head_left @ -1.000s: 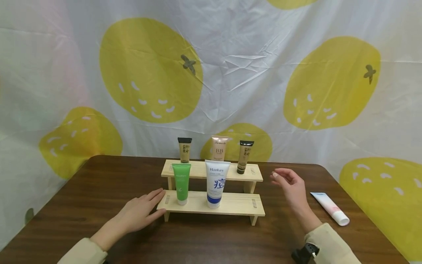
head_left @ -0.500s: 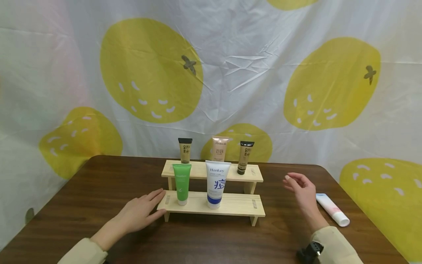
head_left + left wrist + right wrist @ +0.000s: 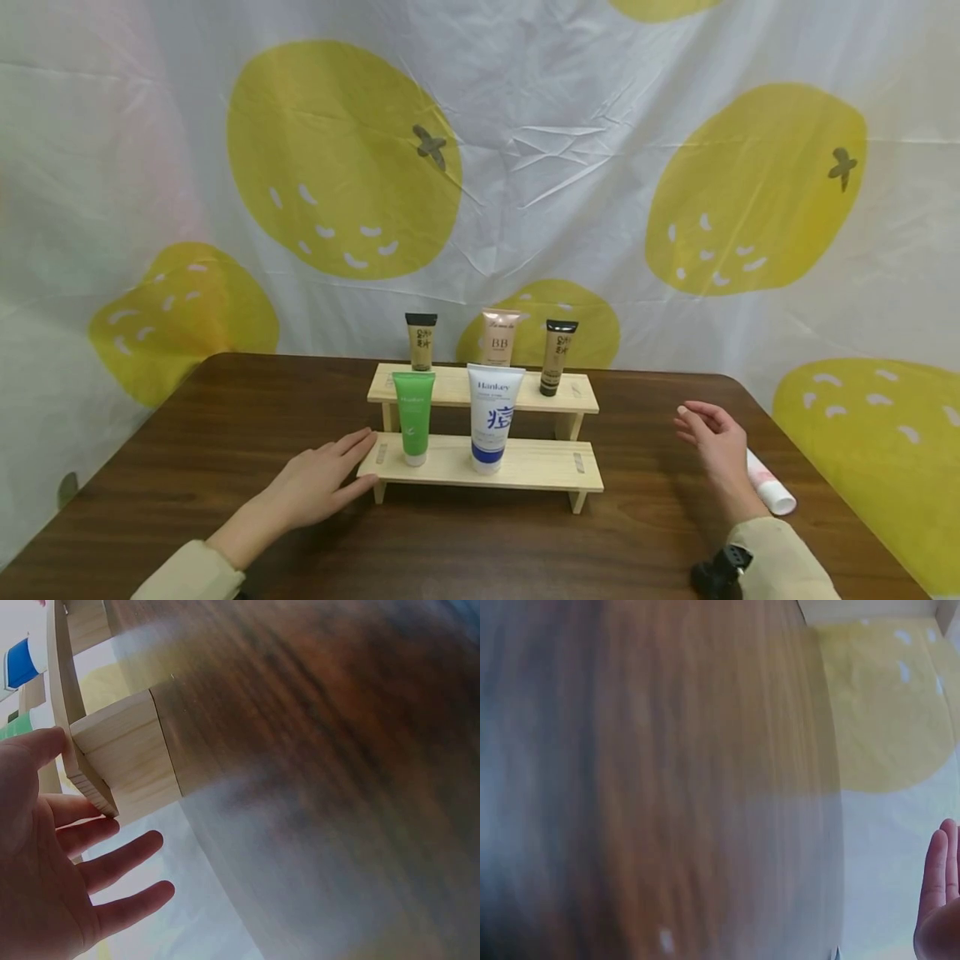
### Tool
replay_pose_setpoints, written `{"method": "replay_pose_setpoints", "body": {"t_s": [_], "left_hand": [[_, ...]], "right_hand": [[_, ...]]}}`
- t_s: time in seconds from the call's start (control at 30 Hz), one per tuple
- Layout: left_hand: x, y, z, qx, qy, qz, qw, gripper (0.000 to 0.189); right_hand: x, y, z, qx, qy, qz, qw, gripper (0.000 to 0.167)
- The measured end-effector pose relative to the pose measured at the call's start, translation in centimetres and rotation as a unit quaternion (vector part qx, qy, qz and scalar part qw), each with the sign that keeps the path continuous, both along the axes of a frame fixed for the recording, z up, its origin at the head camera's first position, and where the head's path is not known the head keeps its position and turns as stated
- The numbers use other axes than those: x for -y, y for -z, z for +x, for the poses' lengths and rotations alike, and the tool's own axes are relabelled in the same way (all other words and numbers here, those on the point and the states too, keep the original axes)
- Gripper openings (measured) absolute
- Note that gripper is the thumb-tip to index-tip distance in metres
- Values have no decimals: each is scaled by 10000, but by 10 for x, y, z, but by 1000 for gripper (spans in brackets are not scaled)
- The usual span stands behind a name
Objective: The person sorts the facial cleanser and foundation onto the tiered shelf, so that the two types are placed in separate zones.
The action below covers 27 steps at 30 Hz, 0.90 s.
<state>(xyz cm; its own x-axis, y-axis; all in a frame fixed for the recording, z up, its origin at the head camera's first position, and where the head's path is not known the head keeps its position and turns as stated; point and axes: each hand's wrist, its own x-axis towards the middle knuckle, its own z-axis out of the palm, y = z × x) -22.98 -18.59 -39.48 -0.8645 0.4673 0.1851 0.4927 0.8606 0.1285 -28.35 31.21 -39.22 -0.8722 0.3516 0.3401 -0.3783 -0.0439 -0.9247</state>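
A two-tier wooden stand (image 3: 450,465) is in the middle of the table. My left hand (image 3: 311,486) rests against the left end of its lower board, thumb and fingertips touching the wood, other fingers spread in the left wrist view. On the lower board stand a green tube (image 3: 414,417) and a white-and-blue tube (image 3: 495,417). My right hand (image 3: 720,450) hovers at the right, fingers loosely bent and holding nothing. It partly hides a white-and-pink tube (image 3: 769,485) lying on the table. In the right wrist view only part of this hand (image 3: 941,892) shows.
On the upper board stand a gold tube with a black end (image 3: 422,343), a pinkish BB tube (image 3: 499,337) and another gold-and-black tube (image 3: 557,358). The brown table (image 3: 480,550) ends at a white curtain (image 3: 562,192) with yellow fruit prints.
My right hand has moved right, away from the stand, and now covers much of the lying tube. The left hand and the standing tubes stay where they were.
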Motion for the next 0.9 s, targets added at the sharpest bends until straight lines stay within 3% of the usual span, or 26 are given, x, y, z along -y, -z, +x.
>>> {"method": "replay_pose_setpoints", "body": {"t_s": [0.33, 0.5, 0.73, 0.9], "left_hand": [[0, -1, 1, -13, 12, 20, 10000, 63], [0, -1, 1, -10, -12, 28, 10000, 64], [0, 0, 0, 18, -19, 0, 10000, 63], [0, 1, -1, 16, -25, -12, 10000, 63]], "right_hand": [[-20, -1, 1, 378, 214, 1009, 9940, 21], [-44, 10, -13, 505, 448, 1342, 9887, 23], [-94, 43, -44, 585, 826, 2155, 9712, 36], [-105, 38, -39, 704, 939, 2892, 9501, 38]]}}
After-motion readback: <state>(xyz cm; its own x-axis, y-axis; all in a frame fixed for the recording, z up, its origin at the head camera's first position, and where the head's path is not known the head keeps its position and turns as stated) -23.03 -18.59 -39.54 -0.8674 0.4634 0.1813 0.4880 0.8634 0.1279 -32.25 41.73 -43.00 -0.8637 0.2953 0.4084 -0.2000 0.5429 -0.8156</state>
